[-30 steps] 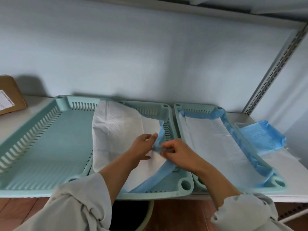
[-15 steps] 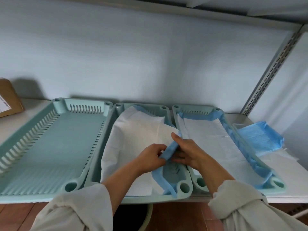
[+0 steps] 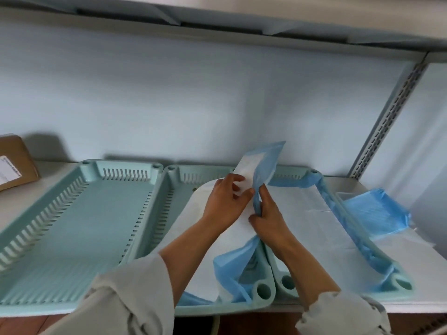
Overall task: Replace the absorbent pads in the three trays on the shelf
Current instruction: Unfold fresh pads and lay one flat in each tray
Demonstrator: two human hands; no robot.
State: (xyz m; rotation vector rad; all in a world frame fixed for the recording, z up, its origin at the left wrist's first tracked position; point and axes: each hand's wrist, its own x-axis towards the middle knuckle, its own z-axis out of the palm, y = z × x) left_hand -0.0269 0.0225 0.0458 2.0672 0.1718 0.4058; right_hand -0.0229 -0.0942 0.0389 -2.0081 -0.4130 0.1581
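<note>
Three pale green trays stand side by side on the shelf. The left tray [image 3: 79, 213] holds nothing. In the middle tray [image 3: 262, 297] lies a white pad with a blue backing [image 3: 193, 240], partly unfolded, its far end raised above the tray's back wall. My left hand [image 3: 225, 204] pinches the white side of that pad. My right hand [image 3: 268, 213] grips its blue right edge beside the tray's right wall. The right tray [image 3: 401, 285] has a white pad [image 3: 314, 226] spread flat in it, blue edges folded over its rim.
A pack of folded blue pads [image 3: 375, 211] lies on the shelf to the right of the trays. A brown cardboard box [image 3: 14, 160] sits at the far left. A slotted metal upright [image 3: 387, 117] stands at the back right, and another shelf runs overhead.
Both hands moved toward the back of the middle tray along the pad's right edge, lifting its far end. The pad has shifted off the left tray into the middle tray.
</note>
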